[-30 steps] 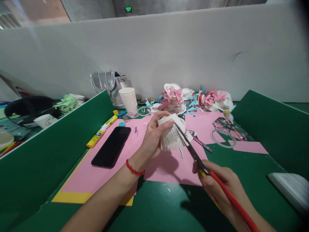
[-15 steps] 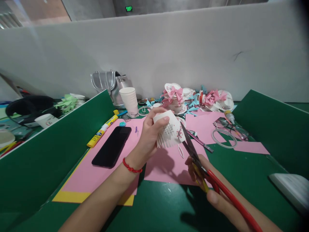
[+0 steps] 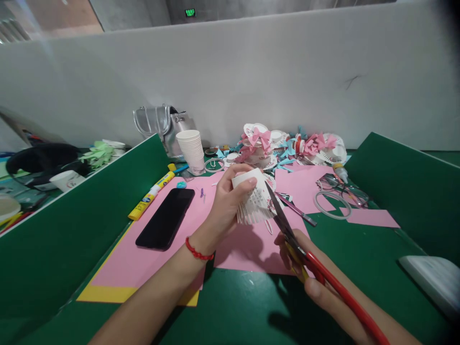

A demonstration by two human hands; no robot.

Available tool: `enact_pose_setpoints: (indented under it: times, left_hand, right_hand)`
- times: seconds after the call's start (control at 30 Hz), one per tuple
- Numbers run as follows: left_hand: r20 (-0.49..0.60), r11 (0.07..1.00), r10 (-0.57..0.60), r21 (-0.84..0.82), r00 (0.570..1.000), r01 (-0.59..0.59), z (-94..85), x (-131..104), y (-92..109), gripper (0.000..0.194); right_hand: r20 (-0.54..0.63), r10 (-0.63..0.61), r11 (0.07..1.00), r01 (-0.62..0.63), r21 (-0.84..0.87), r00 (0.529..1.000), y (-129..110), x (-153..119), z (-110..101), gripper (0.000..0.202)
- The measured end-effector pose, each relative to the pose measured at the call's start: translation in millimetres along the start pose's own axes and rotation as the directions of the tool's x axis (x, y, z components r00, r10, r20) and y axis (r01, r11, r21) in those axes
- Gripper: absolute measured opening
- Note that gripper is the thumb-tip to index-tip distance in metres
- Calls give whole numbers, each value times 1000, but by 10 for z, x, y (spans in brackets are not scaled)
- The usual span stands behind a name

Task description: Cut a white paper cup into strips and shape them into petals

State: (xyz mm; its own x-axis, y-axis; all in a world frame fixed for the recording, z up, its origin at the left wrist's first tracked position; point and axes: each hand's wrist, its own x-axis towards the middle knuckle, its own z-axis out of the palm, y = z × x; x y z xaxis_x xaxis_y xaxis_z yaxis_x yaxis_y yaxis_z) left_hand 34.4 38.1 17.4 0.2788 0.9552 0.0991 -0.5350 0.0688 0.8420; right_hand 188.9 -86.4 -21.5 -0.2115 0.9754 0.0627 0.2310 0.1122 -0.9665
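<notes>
A white paper cup (image 3: 251, 199) with a printed pattern and a fringe of narrow cut strips is in my left hand (image 3: 228, 199), thumb on its side and fingers wrapped behind it. My right hand (image 3: 305, 261) grips scissors (image 3: 287, 230) with red and yellow handles. Their dark blades are parted at the cup's right edge, over the printed flowers. Pink paper sheets (image 3: 247, 254) lie beneath both hands on the green table.
On the left lie a black phone (image 3: 166, 218) and a yellow glue stick (image 3: 143, 203). Stacked paper cups (image 3: 191, 151) stand behind. Paper flower crafts (image 3: 262, 143) line the back. A purple pen (image 3: 296, 208), a white ring (image 3: 332, 206) and glasses (image 3: 355, 196) lie right.
My left hand has turned the cup slightly and shifted a little right and down. The scissor blades now reach further along the cup's right edge.
</notes>
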Motion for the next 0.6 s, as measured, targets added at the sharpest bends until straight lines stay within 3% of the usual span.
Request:
enact_pose_setpoints:
  times: [0.6]
  left_hand:
    - [11,999,-8,-39,1000,8,7,3,-5,31]
  right_hand:
    - [69,38,998,-34,-55,997,-102,69,-76,69]
